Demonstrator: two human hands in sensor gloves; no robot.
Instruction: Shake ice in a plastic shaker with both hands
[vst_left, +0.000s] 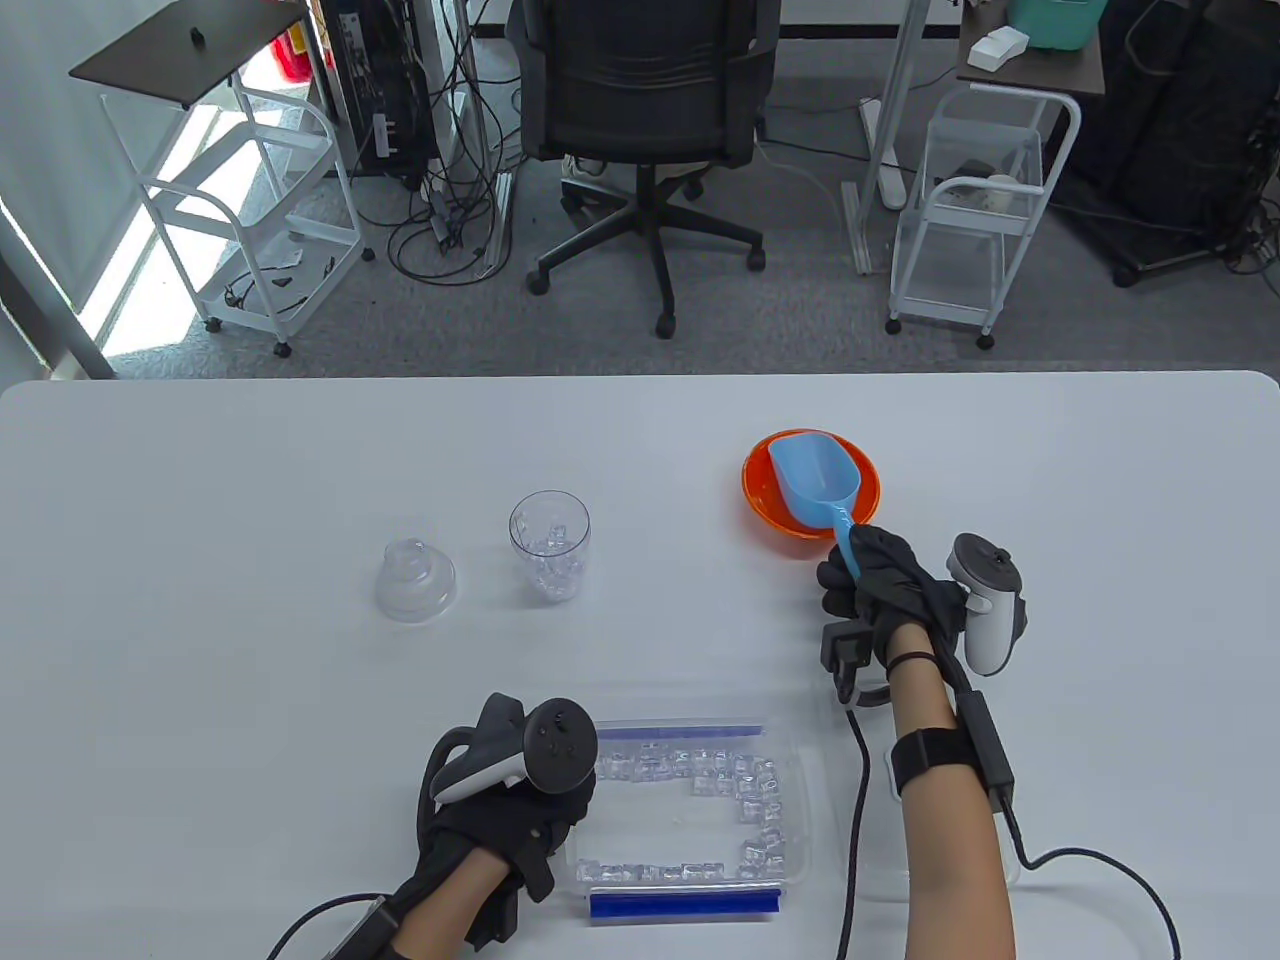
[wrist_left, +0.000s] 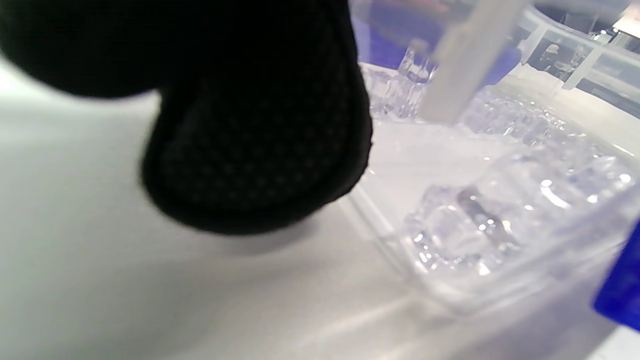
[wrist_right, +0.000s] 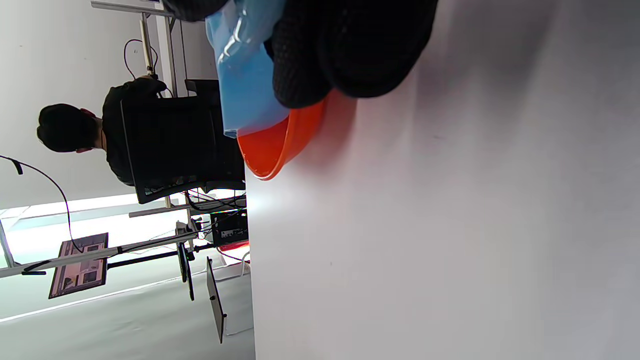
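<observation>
Scoop (vst_left: 828, 478) handle gripped by right hand (vst_left: 880, 585) over bowl (vst_left: 765, 500); left hand (vst_left: 510, 800) grasp unclear. Open cup (vst_left: 550, 545) could be tipped if the lid (vst_left: 415, 580) is forced on.

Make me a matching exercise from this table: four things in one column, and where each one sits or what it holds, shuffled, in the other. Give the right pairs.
Things
1. blue scoop
2. clear shaker cup
3. clear shaker lid
4. clear tray

Places or states
A. stands upright with some ice in it
B. lies in the orange bowl, handle held by the right hand
C. sits on the table just left of the cup
D. has ice along its edges, beside the left hand

Pairs: 1-B, 2-A, 3-C, 4-D
</observation>
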